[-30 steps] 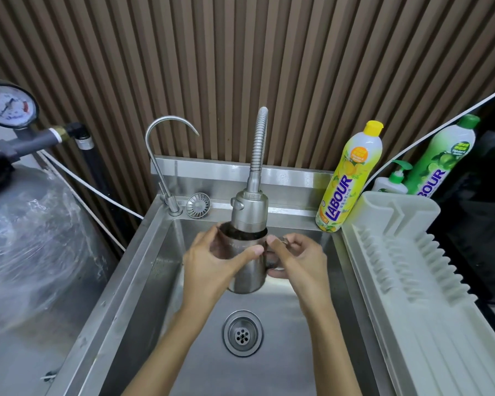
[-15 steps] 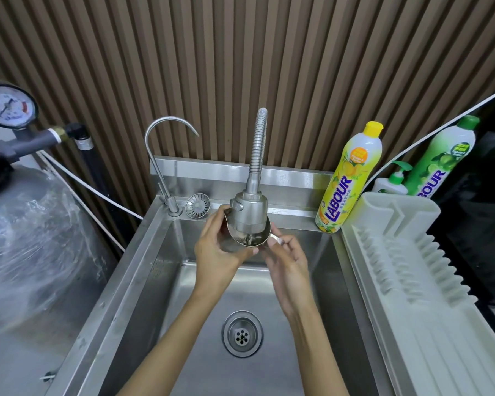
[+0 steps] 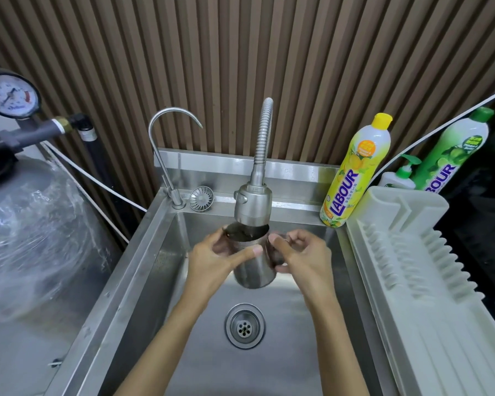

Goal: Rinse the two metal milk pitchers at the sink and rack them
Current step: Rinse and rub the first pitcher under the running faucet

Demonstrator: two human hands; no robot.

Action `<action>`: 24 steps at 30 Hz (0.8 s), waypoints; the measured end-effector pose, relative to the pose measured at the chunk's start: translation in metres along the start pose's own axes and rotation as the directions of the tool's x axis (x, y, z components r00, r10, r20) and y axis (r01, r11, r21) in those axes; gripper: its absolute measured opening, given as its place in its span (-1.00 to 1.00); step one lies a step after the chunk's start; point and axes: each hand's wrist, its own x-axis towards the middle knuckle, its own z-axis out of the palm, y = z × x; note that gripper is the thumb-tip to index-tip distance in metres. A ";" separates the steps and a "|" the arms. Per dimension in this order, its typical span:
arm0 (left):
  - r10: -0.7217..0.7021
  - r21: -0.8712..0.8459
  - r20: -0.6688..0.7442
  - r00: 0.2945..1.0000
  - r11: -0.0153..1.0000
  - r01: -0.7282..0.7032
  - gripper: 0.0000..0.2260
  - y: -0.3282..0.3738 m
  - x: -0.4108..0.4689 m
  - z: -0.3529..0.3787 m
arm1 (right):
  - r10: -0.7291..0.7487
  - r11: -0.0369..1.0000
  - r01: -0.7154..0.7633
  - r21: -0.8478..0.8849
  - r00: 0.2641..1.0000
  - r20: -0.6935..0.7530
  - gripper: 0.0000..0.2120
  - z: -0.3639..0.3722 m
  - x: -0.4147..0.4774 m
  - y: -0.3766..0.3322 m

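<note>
**Head view: one metal milk pitcher (image 3: 253,264) held upright under the sprayer tap head (image 3: 253,204), above the sink (image 3: 143,252).**

Left hand (image 3: 209,264) wrapped its fingers (image 3: 215,237) and thumb round the body. Right hand (image 3: 306,258) curled its fingers (image 3: 300,238) at the handle side, the handle itself mostly hidden. Both gripped, probably to steady the mouth just beneath the nozzle so rinse water would fall inside and spill toward the drain (image 3: 245,325). Running water could not be confirmed. The second pitcher was not in view. The white dish rack (image 3: 412,281) lay just right of the basin, no pitcher racked yet; only the sink's rim was judged to stand between. Also present: gooseneck tap (image 3: 169,155), loose strainer (image 3: 201,198), yellow LABOUR bottle (image 3: 355,172), pump bottle (image 3: 400,178), green bottle (image 3: 452,155), pressure gauge (image 3: 10,95), plastic-wrapped tank (image 3: 26,238).
</note>
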 end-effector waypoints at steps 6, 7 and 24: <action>-0.196 -0.065 0.229 0.953 0.974 0.216 -0.60 -0.018 0.028 0.014 | -0.252 0.903 0.223 -0.368 0.967 -0.033 -0.73 0.011 0.012 -0.004; -0.216 -0.048 0.234 0.948 0.971 0.234 -0.62 -0.019 0.034 0.018 | -0.271 0.893 0.242 -0.380 0.962 -0.022 -0.77 0.013 0.016 -0.002; -0.334 0.120 0.237 0.912 0.942 0.314 -0.79 -0.054 0.067 0.040 | -0.561 0.720 0.555 -0.417 0.819 0.122 -0.71 0.040 0.044 0.019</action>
